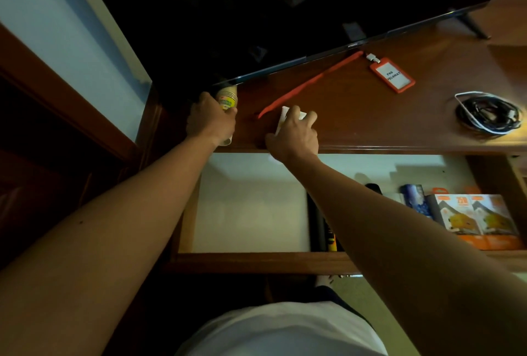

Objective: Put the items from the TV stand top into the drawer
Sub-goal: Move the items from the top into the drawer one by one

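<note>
Left hand [211, 119] wraps the paper cups [227, 97] at nine o'clock on the stand top [399, 122]; right hand [293, 134] pinches a white packet [285, 116] — both should lift clear, then lower into the open drawer [251, 207] at six

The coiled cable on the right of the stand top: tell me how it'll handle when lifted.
The coiled cable looks like loose, untied loops, so it will probably flop and partly unravel. It seems thin, likely light. Strands may trail and snag on the drawer edge.
</note>
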`<action>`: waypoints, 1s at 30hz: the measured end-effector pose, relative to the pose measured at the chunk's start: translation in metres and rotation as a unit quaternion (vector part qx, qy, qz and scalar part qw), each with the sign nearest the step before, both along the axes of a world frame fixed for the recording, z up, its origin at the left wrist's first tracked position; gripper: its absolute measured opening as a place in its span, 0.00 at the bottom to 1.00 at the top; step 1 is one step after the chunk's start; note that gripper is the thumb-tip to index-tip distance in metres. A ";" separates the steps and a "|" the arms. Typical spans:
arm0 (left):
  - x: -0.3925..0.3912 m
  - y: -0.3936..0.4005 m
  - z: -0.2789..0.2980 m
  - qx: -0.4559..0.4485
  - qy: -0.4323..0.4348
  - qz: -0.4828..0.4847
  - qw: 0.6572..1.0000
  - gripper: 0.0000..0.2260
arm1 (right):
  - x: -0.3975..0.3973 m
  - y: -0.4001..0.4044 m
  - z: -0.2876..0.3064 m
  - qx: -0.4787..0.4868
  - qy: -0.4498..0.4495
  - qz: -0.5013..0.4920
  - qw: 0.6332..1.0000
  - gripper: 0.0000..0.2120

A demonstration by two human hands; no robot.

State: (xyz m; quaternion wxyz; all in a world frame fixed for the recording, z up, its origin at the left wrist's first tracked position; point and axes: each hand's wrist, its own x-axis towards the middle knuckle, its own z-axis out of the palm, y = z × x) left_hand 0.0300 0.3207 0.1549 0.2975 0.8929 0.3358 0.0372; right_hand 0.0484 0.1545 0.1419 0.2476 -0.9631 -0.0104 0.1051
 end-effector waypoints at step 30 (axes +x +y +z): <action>-0.137 -0.104 -0.095 -0.122 0.132 -0.096 0.979 0.21 | -0.094 -0.095 -0.079 -0.066 0.192 0.075 0.976 0.51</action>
